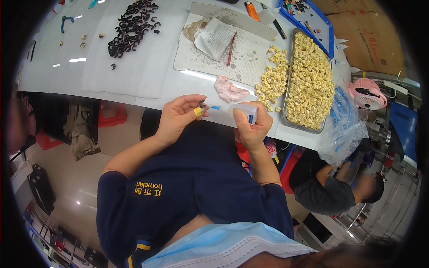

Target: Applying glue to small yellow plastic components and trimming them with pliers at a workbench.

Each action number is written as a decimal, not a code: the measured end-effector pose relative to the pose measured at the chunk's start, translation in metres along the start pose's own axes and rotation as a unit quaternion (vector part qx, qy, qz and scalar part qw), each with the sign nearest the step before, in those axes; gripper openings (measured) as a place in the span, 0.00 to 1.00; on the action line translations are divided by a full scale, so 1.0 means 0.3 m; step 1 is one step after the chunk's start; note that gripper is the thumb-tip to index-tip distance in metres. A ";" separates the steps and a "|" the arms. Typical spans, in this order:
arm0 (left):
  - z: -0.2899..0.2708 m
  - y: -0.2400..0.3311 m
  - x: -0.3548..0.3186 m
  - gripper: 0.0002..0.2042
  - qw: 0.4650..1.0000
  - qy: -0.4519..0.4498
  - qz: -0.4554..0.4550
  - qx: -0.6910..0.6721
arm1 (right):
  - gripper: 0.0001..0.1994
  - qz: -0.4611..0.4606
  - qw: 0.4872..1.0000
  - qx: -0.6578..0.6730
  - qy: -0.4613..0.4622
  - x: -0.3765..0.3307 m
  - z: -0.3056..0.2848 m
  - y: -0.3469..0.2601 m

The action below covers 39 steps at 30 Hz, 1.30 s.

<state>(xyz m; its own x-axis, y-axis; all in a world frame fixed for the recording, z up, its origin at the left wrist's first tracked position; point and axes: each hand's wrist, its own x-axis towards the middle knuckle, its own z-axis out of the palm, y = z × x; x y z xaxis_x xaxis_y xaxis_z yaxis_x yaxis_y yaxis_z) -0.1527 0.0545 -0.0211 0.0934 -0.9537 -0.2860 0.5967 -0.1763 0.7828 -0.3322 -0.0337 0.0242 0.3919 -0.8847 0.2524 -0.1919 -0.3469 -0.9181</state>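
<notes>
White table [147, 87] stretches across the top, and the floor below it is pale and shiny. Close to the person, the left hand [178, 117] pinches a small yellow ring [198, 111] with a dark little piece on it. The right hand [251, 127] is wrapped around a small clear bottle [245, 110] whose blue tip points at the ring. Just past the hands lies a pink cloth [229, 90]. Farther right, a metal tray [286, 120] is full of yellow rings, with more spilled beside it. Farther back sits a pile of black curved pieces [132, 27]. At the far right edge stands a pink fan [368, 94].
</notes>
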 end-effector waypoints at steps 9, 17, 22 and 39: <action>-0.002 -0.002 -0.003 0.15 1.000 -0.002 0.007 0.005 | 0.13 0.178 0.973 0.135 0.060 0.162 0.021 0.072; -0.008 0.001 -0.007 0.15 1.000 -0.016 0.007 0.000 | 0.23 0.277 0.959 0.049 -0.015 0.337 0.017 0.152; -0.011 0.016 -0.010 0.15 1.000 -0.012 -0.004 0.003 | 0.20 0.162 0.981 -0.107 0.006 0.306 -0.065 0.107; 0.050 0.019 -0.007 0.16 0.998 -0.042 -0.017 0.039 | 0.08 -0.107 0.895 -0.432 -0.036 0.098 -0.174 0.134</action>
<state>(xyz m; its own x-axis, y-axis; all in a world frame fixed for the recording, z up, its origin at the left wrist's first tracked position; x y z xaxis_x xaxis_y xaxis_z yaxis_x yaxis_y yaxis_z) -0.1614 0.0520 -0.0078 0.0050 -0.9636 -0.2674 0.5349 -0.2234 0.8148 -0.3755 -0.0901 0.0107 0.5529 -0.7583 0.3454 -0.7175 -0.6440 -0.2653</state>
